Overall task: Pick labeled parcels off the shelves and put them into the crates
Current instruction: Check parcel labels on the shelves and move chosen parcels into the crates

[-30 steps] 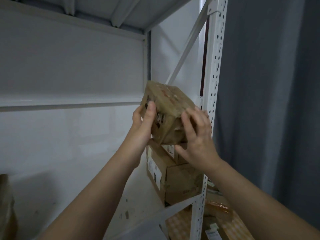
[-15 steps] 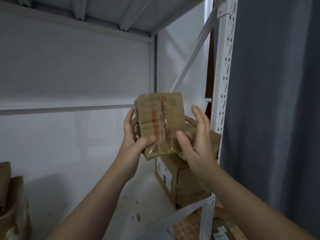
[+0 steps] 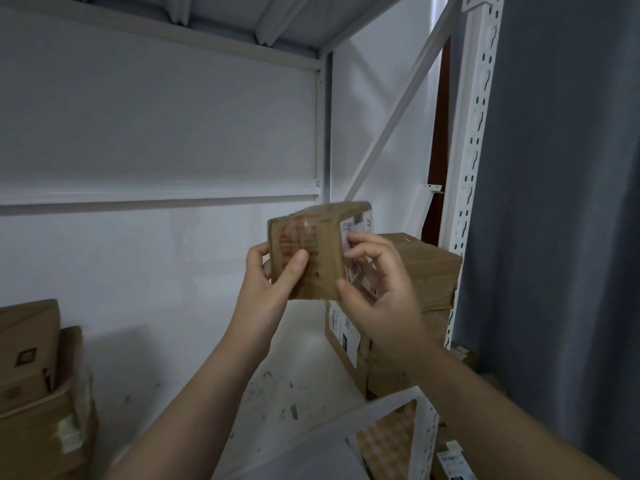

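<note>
While the small brown taped cardboard parcel is held in the air before the white metal shelf, clear of the larger brown cardboard boxes stacked behind it, it is clasped from both sides. The left grip is wrapped round its left edge with the thumb laid across the front face. The right grip is curled over the right end, where the fingertips partly cover the white printed label. The step in hand is judged to be a check of that label before the carry. It would be done best if the right fingers were slid off the print so that it can be read whole, the weight being taken by the left grip. No crate is in view, so the parcel should be drawn clear of the perforated white upright before it is turned away and lowered.
</note>
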